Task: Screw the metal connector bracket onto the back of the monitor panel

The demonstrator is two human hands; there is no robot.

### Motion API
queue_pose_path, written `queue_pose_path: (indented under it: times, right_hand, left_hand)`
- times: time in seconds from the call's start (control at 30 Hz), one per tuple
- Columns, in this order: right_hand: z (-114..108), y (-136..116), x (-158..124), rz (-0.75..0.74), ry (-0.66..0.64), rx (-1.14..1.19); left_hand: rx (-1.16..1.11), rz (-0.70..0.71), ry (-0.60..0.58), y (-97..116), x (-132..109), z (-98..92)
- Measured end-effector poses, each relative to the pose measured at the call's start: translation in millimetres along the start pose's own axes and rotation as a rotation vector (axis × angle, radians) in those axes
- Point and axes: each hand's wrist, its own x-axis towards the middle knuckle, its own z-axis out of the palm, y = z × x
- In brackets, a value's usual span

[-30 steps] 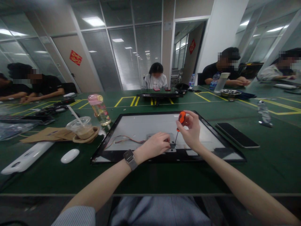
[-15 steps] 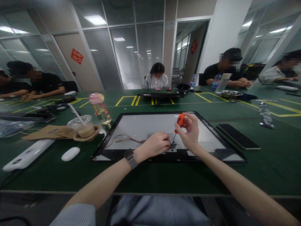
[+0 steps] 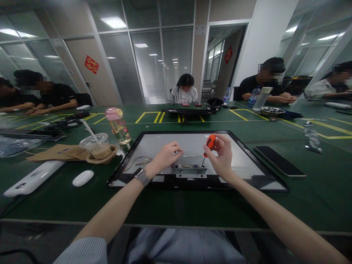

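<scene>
A flat panel (image 3: 192, 141) with a black frame lies on the green table, its pale back facing up. Near its front edge sits a metal bracket (image 3: 191, 171) with ports. My right hand (image 3: 222, 152) grips an orange and black screwdriver (image 3: 210, 142), whose thin shaft points down at the bracket's right end. Left of the bracket, my left hand (image 3: 167, 156) hovers over the panel with its fingers bent and close together; whether anything small is between the fingertips cannot be made out. Thin wires (image 3: 140, 160) run across the panel's left side.
A phone (image 3: 279, 160) lies to the panel's right. On the left are a white mouse (image 3: 83, 178), a white power strip (image 3: 34, 178), an iced drink cup (image 3: 96, 145) and a pink-lidded bottle (image 3: 118, 126). Several people sit around the table's far side.
My left hand has moved left, off the bracket's right end, uncovering the bracket and its ports. The right hand and screwdriver have hardly moved.
</scene>
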Motion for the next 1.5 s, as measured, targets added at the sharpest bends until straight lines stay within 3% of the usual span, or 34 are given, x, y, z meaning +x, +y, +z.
queue_pose_path:
  times: [0.2,0.4,0.57,0.8,1.17,1.5]
  right_hand:
    - [1,0,-4,-0.014,-0.046,0.0]
    - [0,0,-3,-0.04,0.013,0.009]
    - [-3,-3,2,-0.054,0.061,-0.009]
    - [-2,-4,1,-0.059,0.029,-0.031]
    - [0,-2,-4,-0.069,0.018,-0.049]
    - [-6,-1,-7,-0.222,-0.09,-0.06]
  left_hand:
    - [0.445,-0.013,-0.191,-29,-6,-7.4]
    - [0.479,-0.079,-0.331,-26,-7,-2.2]
    - [0.427,-0.13,-0.345,-20,-7,2.2]
    - [0.448,-0.132,-0.349,-17,-8,2.7]
    - [0.542,-0.056,-0.315,-17,-9,5.9]
    - [0.681,0.091,-0.363,2,-6,4.5]
